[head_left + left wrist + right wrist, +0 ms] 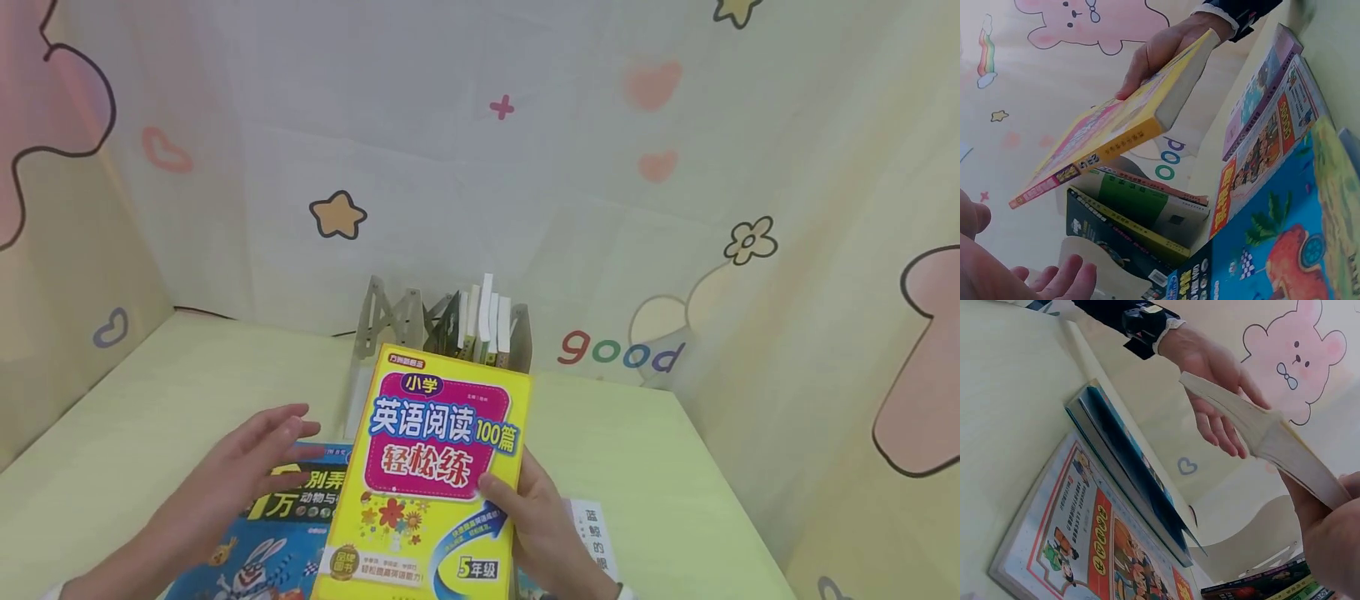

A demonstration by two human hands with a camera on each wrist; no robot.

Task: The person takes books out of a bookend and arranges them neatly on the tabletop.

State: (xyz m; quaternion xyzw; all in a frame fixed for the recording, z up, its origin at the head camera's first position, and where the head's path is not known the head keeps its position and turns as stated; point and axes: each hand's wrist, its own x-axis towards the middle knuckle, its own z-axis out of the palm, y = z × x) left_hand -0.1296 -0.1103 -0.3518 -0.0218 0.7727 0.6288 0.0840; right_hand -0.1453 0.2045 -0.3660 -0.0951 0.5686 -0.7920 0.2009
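Observation:
My right hand [542, 518] grips a thick yellow book [423, 475] by its right edge, thumb on the front cover and fingers behind. The book is held up tilted, its pink title panel facing the head camera. In the right wrist view the pale page edges of the book [1285, 447] show. My left hand [232, 479] is off to the left of the book with fingers extended and nothing in it. Below that hand lies a blue picture book [262, 542] with a cartoon rabbit, partly hidden by the yellow book.
A grey book rack [390, 321] stands at the back, with several upright books [483, 321] in its right part. A white-covered book [596, 533] lies at the right, partly behind my right hand. Another book with a red-and-white cover [1079, 531] lies between. A printed curtain surrounds the table.

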